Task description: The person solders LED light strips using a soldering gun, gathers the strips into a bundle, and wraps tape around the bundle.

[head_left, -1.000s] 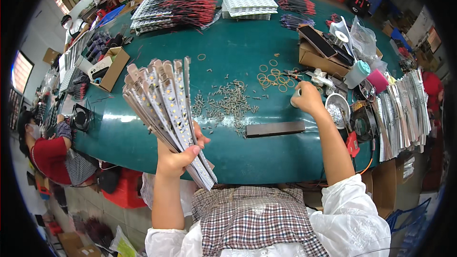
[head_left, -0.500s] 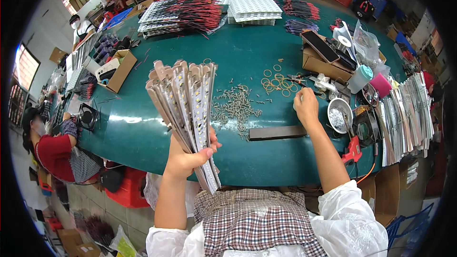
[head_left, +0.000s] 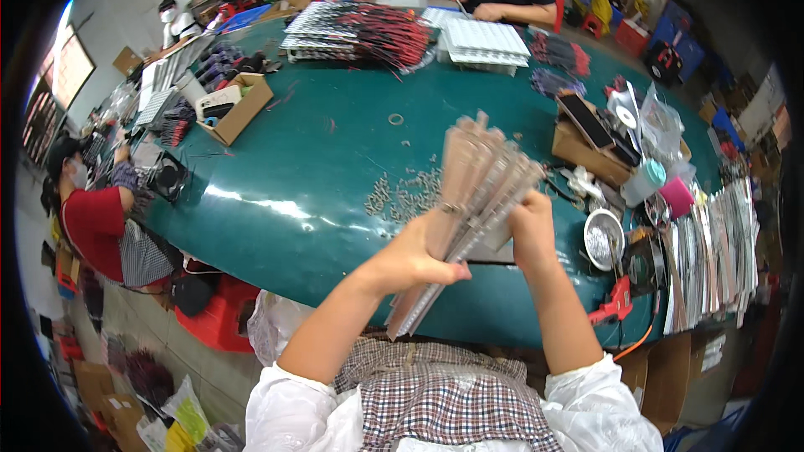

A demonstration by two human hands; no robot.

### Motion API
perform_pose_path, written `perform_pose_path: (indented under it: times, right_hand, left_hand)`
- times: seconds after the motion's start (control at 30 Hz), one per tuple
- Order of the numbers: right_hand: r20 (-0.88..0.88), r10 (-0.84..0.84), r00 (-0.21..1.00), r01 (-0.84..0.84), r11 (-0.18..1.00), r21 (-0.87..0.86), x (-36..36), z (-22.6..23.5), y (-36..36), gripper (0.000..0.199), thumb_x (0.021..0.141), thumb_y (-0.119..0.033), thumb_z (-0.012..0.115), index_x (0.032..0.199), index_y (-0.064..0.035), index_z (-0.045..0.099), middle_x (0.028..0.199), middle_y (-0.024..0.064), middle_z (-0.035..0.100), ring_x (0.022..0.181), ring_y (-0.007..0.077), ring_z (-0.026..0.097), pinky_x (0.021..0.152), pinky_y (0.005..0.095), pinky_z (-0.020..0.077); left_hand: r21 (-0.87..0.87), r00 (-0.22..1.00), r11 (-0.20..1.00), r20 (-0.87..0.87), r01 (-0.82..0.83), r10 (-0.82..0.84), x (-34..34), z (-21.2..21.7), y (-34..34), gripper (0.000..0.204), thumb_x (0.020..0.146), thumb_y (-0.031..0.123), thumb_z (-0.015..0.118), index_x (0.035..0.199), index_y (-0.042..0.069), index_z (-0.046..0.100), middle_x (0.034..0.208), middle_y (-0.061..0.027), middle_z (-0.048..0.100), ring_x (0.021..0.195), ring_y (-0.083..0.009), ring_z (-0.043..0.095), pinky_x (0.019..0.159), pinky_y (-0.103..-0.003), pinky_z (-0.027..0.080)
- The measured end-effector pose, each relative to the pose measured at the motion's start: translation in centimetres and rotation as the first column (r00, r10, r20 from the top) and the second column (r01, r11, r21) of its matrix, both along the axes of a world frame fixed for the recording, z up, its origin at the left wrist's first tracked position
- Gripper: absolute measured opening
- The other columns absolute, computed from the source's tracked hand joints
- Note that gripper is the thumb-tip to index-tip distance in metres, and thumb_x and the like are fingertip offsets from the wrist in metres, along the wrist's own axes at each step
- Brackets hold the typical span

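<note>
A fanned bundle of metal LED strips [head_left: 481, 172] slants up and to the right over the table. My left hand [head_left: 412, 258] is closed around its lower middle, the thumb across the front. Against the bundle's right edge is my right hand [head_left: 533, 233], its fingers curled in. What those fingers hold, if anything, is hidden. Behind the bundle lie many small screws [head_left: 406, 192], partly covered by it. The dark bar [head_left: 494, 261] under my hands shows only in part. One rubber band [head_left: 395, 119] lies farther back.
A white bowl of small silvery parts [head_left: 603, 238] and a red glue gun [head_left: 615, 301] are at my right, with upright strips [head_left: 712, 259] beyond. An open carton [head_left: 234, 109] stands at left. White panels [head_left: 484, 42] and red-black wires [head_left: 389, 29] lie at the back. Co-workers sit around.
The bundle has swung right and tilted, carried by my left hand. My right hand has come from near the rubber bands to the bundle's edge. The head view has shifted.
</note>
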State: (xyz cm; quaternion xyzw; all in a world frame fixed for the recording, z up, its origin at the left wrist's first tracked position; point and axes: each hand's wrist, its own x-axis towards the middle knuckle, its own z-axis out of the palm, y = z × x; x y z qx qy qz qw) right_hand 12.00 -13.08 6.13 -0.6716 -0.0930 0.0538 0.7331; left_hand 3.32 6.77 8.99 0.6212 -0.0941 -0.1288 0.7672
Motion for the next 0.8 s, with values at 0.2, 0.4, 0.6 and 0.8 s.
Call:
perform_pose_path:
  times: [0.2,0.4,0.6,0.8]
  right_hand:
    - [0.178,-0.109,0.978,0.122,0.991,-0.059,-1.9,-0.3,1.9,0.012,0.084,0.002,0.061,0.09,0.0009,0.072,0.1,0.0024,0.064,0.089,0.0105,0.059,0.078,0.0262,0.0468]
    - [0.139,-0.048,0.989,0.048,0.999,0.006,-3.5,-0.4,2.0,0.02,0.084,0.005,0.063,0.105,0.0026,0.063,0.107,0.0055,0.06,0.099,0.0128,0.058,0.084,0.0264,0.0464]
    - [-0.02,0.049,0.999,-0.048,0.998,0.04,-5.6,-1.2,1.4,0.037,0.08,0.005,0.075,0.104,-0.0054,0.049,0.107,0.0076,0.058,0.099,0.0154,0.06,0.085,0.0307,0.0508]
    - [0.192,0.271,0.943,-0.218,0.941,-0.259,-5.1,-0.4,-1.5,0.026,0.074,0.0,0.078,0.097,0.0046,0.067,0.106,0.0088,0.061,0.1,0.0175,0.06,0.084,0.0293,0.0506]
  left_hand:
    - [0.073,0.998,0.996,0.05,-0.048,0.044,-0.8,-0.6,-0.5,0.07,0.071,0.004,0.074,0.134,-0.007,0.046,0.105,-0.014,0.066,0.087,-0.0188,0.069,0.081,-0.035,0.057]
    - [-0.035,0.995,0.996,0.049,-0.087,0.088,-1.5,-0.9,0.3,0.059,0.071,0.006,0.073,0.126,-0.004,0.053,0.101,-0.0118,0.067,0.087,-0.0166,0.067,0.083,-0.032,0.054]
    - [-0.211,0.992,0.977,-0.123,0.009,-0.036,-2.1,-1.6,1.9,0.051,0.072,0.015,0.07,0.119,-0.002,0.057,0.09,-0.0132,0.068,0.082,-0.0184,0.067,0.077,-0.031,0.054]
    - [-0.283,0.984,0.959,-0.168,0.013,-0.062,-3.4,-0.1,2.6,0.052,0.07,0.012,0.071,0.118,-0.005,0.058,0.092,-0.0134,0.067,0.085,-0.0184,0.067,0.077,-0.031,0.055]
